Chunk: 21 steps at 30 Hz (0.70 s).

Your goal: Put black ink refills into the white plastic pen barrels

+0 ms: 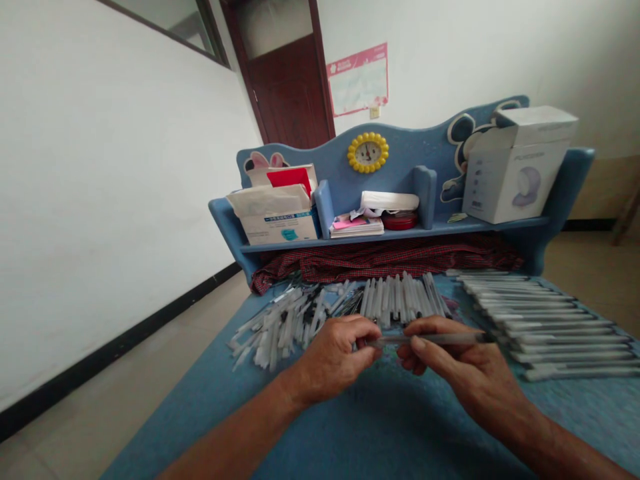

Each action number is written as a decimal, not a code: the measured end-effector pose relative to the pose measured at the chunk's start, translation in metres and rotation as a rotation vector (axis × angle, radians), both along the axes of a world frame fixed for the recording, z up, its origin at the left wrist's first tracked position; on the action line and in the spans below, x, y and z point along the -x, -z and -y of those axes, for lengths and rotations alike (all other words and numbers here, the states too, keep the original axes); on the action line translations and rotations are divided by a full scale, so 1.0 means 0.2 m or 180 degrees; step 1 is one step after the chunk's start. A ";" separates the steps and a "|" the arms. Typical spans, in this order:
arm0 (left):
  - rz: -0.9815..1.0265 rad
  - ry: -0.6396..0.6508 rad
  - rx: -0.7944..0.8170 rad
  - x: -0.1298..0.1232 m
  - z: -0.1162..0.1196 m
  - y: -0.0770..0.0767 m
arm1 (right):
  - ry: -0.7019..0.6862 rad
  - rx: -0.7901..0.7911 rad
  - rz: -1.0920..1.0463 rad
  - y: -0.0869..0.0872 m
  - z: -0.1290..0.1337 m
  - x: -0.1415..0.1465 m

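Between my two hands a slim translucent pen [450, 339] lies level above the blue desk, its dark end pointing right. My left hand [345, 347] pinches the pen's left end, with the fingertips closed around it. The thumb and fingers of my right hand [460, 360] grip the pen's middle. Just beyond my hands stands a row of white pen parts [397, 297], side by side. A loose heap of clear and white pen pieces [285, 327] spreads left of it. At the right, assembled-looking pens [555, 320] lie stacked in a long row.
A blue shelf [320, 235] rises at the desk's back, with a checked cloth [350, 260] beneath. On it are a mask box [280, 217], a stack of papers [355, 229], a red round tin [400, 220] and a large white box [515, 173]. A yellow-rimmed clock [368, 153] is above.
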<state>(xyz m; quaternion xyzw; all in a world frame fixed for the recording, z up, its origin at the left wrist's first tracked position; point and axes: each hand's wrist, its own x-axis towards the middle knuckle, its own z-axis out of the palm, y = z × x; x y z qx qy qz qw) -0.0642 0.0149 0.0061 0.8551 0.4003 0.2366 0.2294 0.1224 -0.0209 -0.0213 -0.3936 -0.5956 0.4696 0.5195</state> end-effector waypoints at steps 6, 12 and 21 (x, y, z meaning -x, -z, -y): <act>-0.0002 -0.0093 0.0095 0.01 0.00 0.01 | 0.0146 0.0053 -0.0276 -0.04 0.00 -0.02; 0.0172 -0.0154 0.0321 0.02 0.01 -0.01 | 0.0042 0.0201 -0.0371 -0.04 -0.02 -0.03; 0.0406 0.0034 0.0586 0.03 0.03 -0.02 | -0.0240 0.0586 -0.0984 -0.04 -0.03 -0.03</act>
